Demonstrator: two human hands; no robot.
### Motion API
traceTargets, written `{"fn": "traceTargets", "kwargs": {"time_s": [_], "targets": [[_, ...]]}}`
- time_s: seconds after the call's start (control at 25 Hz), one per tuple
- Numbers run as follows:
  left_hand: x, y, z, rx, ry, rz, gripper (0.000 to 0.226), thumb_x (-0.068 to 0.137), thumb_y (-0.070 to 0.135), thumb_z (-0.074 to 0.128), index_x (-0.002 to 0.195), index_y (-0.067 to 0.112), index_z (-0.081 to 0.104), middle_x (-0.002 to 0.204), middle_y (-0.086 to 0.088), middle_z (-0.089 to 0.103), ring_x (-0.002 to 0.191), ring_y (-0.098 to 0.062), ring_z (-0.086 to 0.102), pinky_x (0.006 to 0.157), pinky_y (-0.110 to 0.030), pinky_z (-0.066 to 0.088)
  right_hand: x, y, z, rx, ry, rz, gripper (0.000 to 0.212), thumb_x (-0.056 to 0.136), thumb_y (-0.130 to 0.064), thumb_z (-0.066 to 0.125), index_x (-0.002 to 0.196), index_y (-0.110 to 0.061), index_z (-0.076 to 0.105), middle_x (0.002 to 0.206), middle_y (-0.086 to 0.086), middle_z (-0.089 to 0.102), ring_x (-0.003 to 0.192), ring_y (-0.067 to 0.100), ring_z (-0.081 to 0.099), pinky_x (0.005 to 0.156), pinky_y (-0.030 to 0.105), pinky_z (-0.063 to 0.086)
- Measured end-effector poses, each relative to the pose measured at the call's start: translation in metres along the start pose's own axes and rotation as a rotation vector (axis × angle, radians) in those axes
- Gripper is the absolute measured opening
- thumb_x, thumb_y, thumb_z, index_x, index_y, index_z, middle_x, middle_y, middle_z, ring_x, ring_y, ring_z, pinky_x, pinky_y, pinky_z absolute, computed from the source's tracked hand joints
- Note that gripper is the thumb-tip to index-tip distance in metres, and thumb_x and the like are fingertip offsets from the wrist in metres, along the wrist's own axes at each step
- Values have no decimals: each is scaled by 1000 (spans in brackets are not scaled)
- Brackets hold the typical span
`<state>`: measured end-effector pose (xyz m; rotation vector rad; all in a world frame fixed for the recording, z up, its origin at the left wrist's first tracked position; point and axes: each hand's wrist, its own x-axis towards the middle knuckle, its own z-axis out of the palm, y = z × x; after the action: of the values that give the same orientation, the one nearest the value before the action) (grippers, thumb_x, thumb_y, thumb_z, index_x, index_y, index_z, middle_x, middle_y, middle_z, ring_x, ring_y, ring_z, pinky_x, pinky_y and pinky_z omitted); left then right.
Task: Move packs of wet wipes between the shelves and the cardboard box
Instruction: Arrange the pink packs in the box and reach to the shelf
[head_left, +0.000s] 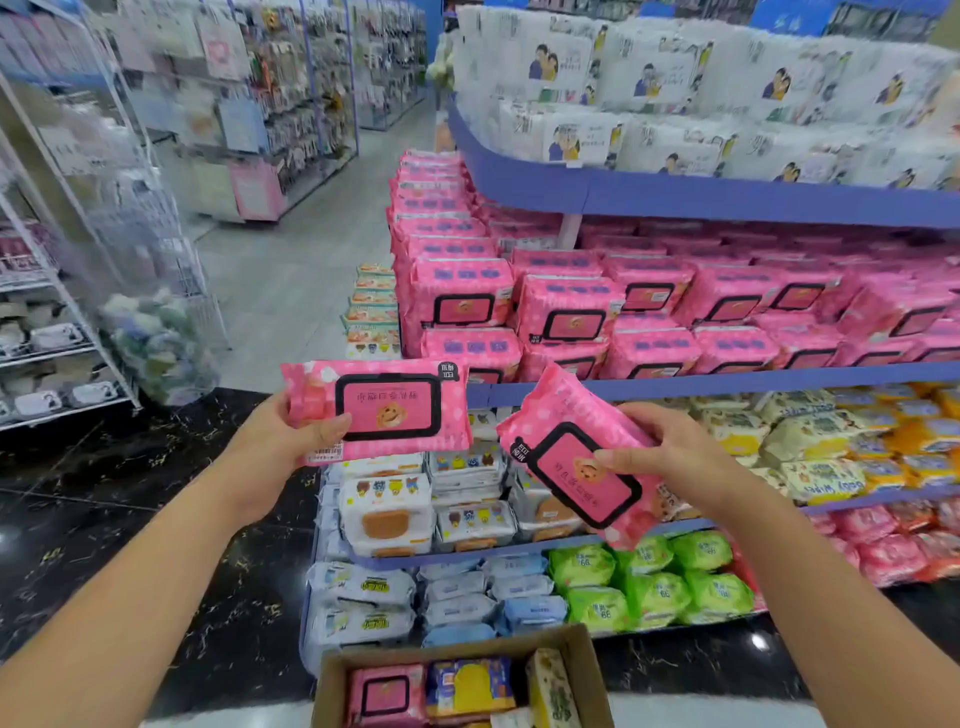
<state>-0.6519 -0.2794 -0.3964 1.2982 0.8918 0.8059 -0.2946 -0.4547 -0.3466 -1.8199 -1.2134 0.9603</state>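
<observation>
Holding one pink pack in each hand, the person stood over the cardboard box (584, 656), which sat on the floor at the foot of the shelves (727, 383). The left grip (291, 441) pinched the left pack (387, 410) by its short end, thumb on the printed face, level, high above the box's left side. The right grip (670, 452) was curled round the right pack (576, 470), thumb on its lid label, tilted, high above the box's right side.

Whether the packs were bound for the box or the shelf could not be told. A matching pink pack (387, 693) already lay flat in the box's left corner. If boxing, each pack probably needed laying flat, lid up, one hand at a time. If shelving, they likely needed squaring onto the pink stacks (566, 312) beyond the box.
</observation>
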Motion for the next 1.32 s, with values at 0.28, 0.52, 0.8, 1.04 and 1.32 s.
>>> {"fn": "traceTargets", "kwargs": {"time_s": [0.28,0.52,0.8,1.04,1.32], "targets": [[94,33,95,62,38,98,81,54,42,98,123,20,61,109,-1,78,100,-15,75,89,-36,57,81,-1,-119,-231,-3,-64,79,71,-40,89,139,-23,51,125,-12,55,111,17,58,96,35,45],[180,-5,128,30,207,53,74,66,10,88,131,25,57,111,1,78,103,-19,74,94,-43,57,178,15,-193,-467,-133,-82,104,62,-46,89,150,-17,42,150,-2,46,133,24,49,106,37,39],[210,-45,111,478,349,155,39,81,26,83,114,24,62,101,-13,66,94,-32,67,83,-53,57,239,14,-229,-560,-117,-64,92,72,-31,89,150,-17,43,153,7,44,131,27,48,97,34,36],[192,-62,160,609,749,153,59,89,24,76,139,11,48,135,-13,41,119,-24,42,96,-41,45,260,29,-249,-688,-83,-53,98,68,-42,91,151,-24,41,156,3,43,140,27,44,112,42,38],[187,-30,202,991,652,274,16,87,17,79,97,15,66,90,3,60,81,-22,62,68,-40,53,284,81,-236,-812,68,-267,88,80,-44,80,154,-22,39,150,2,41,139,25,35,117,37,28]]}}
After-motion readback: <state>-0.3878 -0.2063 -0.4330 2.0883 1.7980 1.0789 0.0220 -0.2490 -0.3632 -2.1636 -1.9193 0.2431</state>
